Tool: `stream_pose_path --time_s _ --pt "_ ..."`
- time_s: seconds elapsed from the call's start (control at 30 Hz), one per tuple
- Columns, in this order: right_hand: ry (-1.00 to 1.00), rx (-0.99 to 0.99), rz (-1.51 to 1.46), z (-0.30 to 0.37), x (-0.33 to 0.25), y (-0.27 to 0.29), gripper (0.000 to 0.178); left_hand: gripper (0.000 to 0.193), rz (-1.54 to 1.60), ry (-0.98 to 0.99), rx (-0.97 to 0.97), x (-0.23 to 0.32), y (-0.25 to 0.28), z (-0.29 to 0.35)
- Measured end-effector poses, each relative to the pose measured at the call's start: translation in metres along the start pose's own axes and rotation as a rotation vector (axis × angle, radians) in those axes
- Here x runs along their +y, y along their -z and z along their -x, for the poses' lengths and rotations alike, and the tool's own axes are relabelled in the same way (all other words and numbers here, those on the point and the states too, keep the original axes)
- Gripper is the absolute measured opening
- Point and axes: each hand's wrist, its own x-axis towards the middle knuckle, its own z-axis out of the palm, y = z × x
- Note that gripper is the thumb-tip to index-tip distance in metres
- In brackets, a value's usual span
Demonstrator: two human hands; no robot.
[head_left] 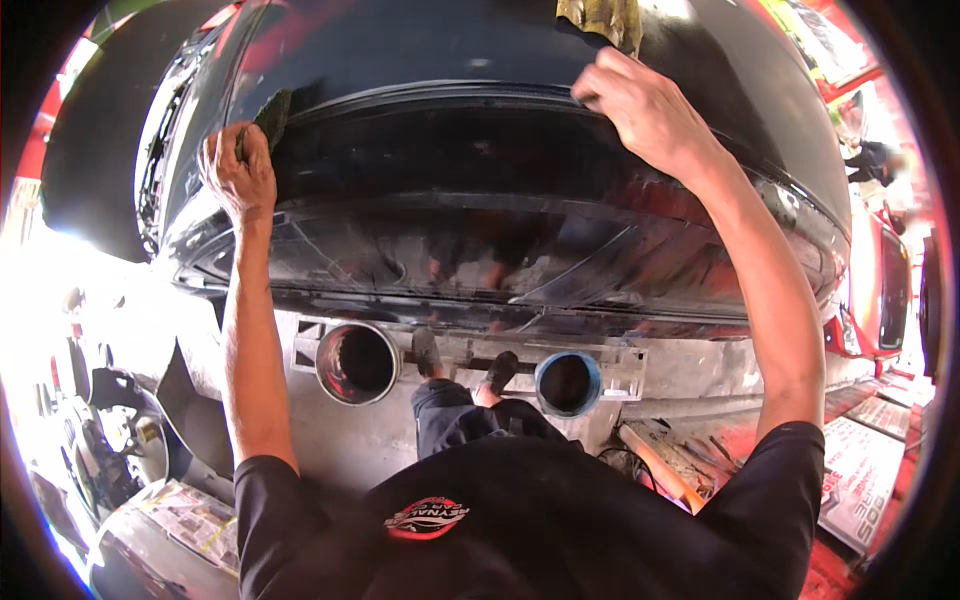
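A large dark, glossy car body panel [450,150] with a long seam across it stretches in front of me. At its left, my left hand [238,172] is closed on a thin dark olive piece of material [272,118], perhaps cloth; its kind cannot be made out. To the right, above the seam, my right hand [650,115] is held with curled fingers close to the panel. Its fingertips are slightly blurred, and whatever they pinch is hidden. Just beyond that hand, a crumpled yellow-brown cloth [610,22] lies on the panel.
Below the panel, a grey round container [326,368] and a blue-rimmed one [597,385] stand by my feet. An orange tube-like object [665,470] lies at the lower right. Car parts [95,440] crowd the left, and a red car [893,290] stands at the far right.
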Motion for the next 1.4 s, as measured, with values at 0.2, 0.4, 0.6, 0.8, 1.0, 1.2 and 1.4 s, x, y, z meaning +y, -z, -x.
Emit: stream_pose_path --time_s 0.2,0.4,0.6,0.8,1.0,1.2,1.4 --pt "-0.082 -0.055 0.044 0.04 0.023 0.023 0.012 0.013 -0.023 0.009 0.012 -0.008 0.003 0.0" --pt "0.068 0.048 0.016 -0.02 -0.008 -0.016 0.012 0.01 -0.015 -0.037 0.025 0.003 -0.002 -0.002" --pt "-0.023 -0.012 -0.037 -0.032 -0.01 -0.022 0.018 0.01 -0.026 -0.037 0.029 -0.005 0.003 0.0" --pt "-0.085 -0.006 -0.104 -0.012 -0.003 -0.001 0.014 0.01 0.01 -0.028 0.051 -0.003 0.001 -0.001" --pt "0.029 0.004 0.003 -0.036 -0.015 -0.023 0.015 0.017 -0.015 -0.006 -0.014 -0.013 0.001 0.005" --pt "-0.024 0.023 -0.062 -0.027 -0.013 -0.015 0.014 0.013 0.056 -0.013 0.044 -0.009 -0.004 0.001" --pt "0.068 0.036 -0.028 -0.075 -0.048 -0.046 0.016 0.015 0.067 -0.006 0.021 -0.019 -0.003 0.005"
